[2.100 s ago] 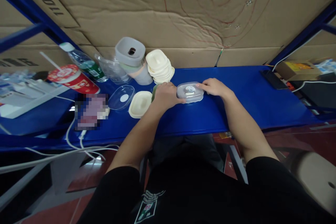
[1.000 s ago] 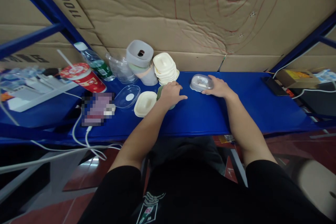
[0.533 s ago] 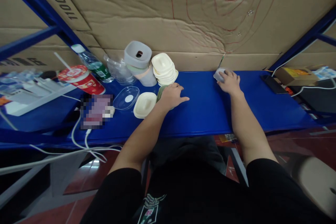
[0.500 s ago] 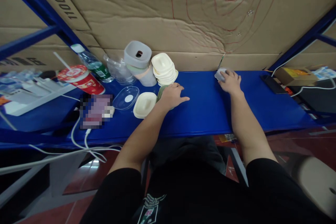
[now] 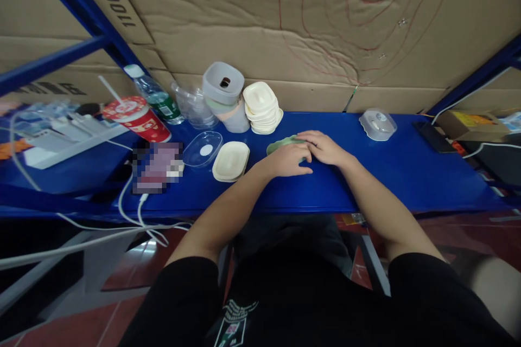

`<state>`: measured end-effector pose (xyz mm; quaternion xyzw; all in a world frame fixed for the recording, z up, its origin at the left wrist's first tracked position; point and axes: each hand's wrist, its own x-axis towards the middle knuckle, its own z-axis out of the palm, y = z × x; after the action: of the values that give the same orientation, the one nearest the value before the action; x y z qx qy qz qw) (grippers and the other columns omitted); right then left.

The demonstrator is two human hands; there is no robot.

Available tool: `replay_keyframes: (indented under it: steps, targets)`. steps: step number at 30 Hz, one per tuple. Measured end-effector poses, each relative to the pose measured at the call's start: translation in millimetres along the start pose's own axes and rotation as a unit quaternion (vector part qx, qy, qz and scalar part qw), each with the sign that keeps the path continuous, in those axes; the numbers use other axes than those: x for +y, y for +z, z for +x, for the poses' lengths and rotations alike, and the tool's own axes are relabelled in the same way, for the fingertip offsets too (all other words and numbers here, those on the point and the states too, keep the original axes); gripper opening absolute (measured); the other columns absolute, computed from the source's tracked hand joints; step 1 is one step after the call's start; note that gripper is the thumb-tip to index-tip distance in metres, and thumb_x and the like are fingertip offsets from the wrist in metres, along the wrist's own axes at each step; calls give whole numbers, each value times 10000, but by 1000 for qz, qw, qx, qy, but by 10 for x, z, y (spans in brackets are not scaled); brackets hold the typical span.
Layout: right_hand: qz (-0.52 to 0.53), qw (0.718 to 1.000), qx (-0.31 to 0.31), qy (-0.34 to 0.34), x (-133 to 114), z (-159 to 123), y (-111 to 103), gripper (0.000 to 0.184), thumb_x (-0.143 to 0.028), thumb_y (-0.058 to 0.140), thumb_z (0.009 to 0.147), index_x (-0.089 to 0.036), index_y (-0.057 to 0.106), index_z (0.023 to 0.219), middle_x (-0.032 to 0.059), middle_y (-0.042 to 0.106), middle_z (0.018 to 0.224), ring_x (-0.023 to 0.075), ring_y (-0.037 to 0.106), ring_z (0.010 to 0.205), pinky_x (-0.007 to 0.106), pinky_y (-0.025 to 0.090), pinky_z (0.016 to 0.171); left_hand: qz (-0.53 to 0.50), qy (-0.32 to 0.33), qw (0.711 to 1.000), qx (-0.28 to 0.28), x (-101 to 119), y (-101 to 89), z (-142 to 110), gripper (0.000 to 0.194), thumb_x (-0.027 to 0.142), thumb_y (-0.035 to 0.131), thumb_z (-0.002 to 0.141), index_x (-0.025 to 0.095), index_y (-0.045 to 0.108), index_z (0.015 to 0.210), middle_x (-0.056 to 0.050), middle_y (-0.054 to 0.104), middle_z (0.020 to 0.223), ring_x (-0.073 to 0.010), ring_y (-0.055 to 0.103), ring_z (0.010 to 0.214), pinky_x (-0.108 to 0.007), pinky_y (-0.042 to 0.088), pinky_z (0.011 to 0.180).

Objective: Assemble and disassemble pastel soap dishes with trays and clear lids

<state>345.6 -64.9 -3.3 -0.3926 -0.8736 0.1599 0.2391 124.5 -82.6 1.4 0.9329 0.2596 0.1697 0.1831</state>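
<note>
A shallow green dish (image 5: 280,143) rests at the middle of the blue table, largely covered by my hands. My left hand (image 5: 290,160) reaches over its near side, fingers curled on it and thumb sticking out to the right. From the right, my right hand (image 5: 325,147) has its fingers on the dish's far right edge, close against the left fingers. Cream dishes (image 5: 231,161) lie left of my left hand, next to a clear lid (image 5: 202,149) with a white round label. A closed clear container (image 5: 377,124) stands well to the right.
At the back are a stack of cream dishes (image 5: 262,105), stacked grey tubs (image 5: 223,87) and clear tubs (image 5: 195,105). A red cup (image 5: 140,122), a bottle (image 5: 157,97) and cables stand left. A black phone (image 5: 435,136) and cardboard box (image 5: 472,126) lie right.
My right hand has let go of the clear container at the right and come left to the green dish. My left hand and the dish have shifted right, away from the cream dishes.
</note>
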Motion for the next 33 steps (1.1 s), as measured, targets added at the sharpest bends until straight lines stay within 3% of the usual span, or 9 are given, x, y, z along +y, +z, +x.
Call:
replay_keyframes:
  steps: [6,12,15,18,21,23,26,29,33]
  targets:
    - [-4,998,-67,-2,153,-8,64,429,-262,529,1021,-267,793,1359,89,745,1487,315,583,1523,598,430,1276,6,-3,1000,-16,68,14,-13,167,388,831,923,247,815,1011,-35,828,1088,-279,745,1129,-418,554,992]
    - [-77,993,-46,80,256,-44,-62,466,-432,529,1055,-232,763,1404,117,730,1503,357,617,1472,575,456,1244,75,-15,997,21,131,-147,-40,191,354,762,983,229,791,1126,-72,788,1251,-276,710,1223,-409,512,1085]
    - [-130,980,-36,148,252,-65,-140,548,-577,472,1082,-205,779,1342,170,741,1456,404,647,1405,575,499,1171,145,-103,982,57,108,-328,-123,329,448,738,1002,193,770,1207,-133,766,1287,-321,689,1248,-441,487,1114]
    - [-161,962,-7,222,258,-85,-194,656,-697,428,1070,-197,786,1299,205,733,1441,447,664,1343,602,521,1105,208,-258,941,69,24,-525,-260,517,591,725,980,158,741,1261,-207,748,1301,-402,670,1245,-519,493,1077]
    - [-161,951,37,262,285,-98,-193,743,-755,406,1056,-195,742,1410,212,642,1574,468,607,1417,627,489,1146,206,-375,904,8,-64,-659,-367,710,724,713,926,132,704,1318,-276,705,1380,-474,648,1275,-555,517,1012]
    - [-155,948,56,271,297,-99,-173,776,-767,428,1045,-190,698,1489,209,570,1653,471,549,1486,636,446,1202,171,-400,899,-45,-88,-679,-384,807,782,705,894,129,674,1369,-285,689,1421,-478,657,1289,-530,527,997]
    - [-150,949,51,272,288,-91,-149,806,-774,475,1028,-175,668,1531,217,518,1697,473,499,1535,628,416,1242,110,-354,924,-93,-48,-599,-337,878,798,705,879,152,628,1468,-245,684,1479,-434,664,1343,-463,525,1037]
    - [-159,951,37,262,260,-79,-147,811,-760,492,1029,-156,653,1546,233,494,1710,471,477,1553,624,401,1260,74,-241,961,-117,70,-439,-261,880,752,711,906,155,590,1542,-212,659,1540,-399,634,1413,-439,498,1123]
    - [-167,953,24,254,249,-76,-148,816,-740,512,1035,-130,633,1564,249,466,1724,451,444,1585,601,378,1286,5,-99,988,-121,267,-249,-186,814,651,778,914,133,620,1522,-166,669,1538,-355,629,1422,-417,455,1210]
